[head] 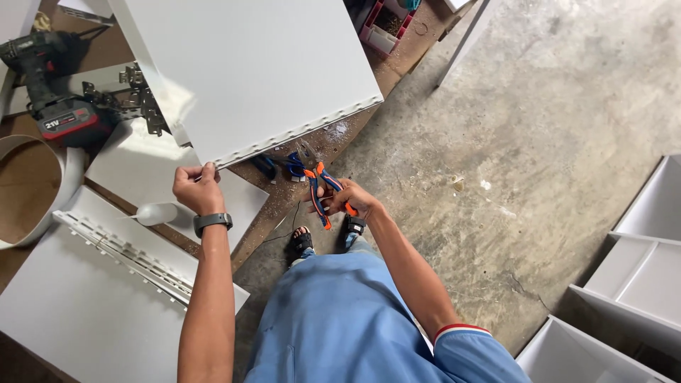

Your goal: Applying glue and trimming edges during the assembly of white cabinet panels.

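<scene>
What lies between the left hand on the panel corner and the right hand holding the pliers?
In the head view, a stretch of sawdust-strewn workbench with blue-handled tools separates the left hand from the right hand holding orange-handled pliers.

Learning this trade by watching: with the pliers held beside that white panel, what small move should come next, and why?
Probably bring the pliers in the right hand up to the panel edge: small pegs line it, and the left hand already steadies its corner.
</scene>
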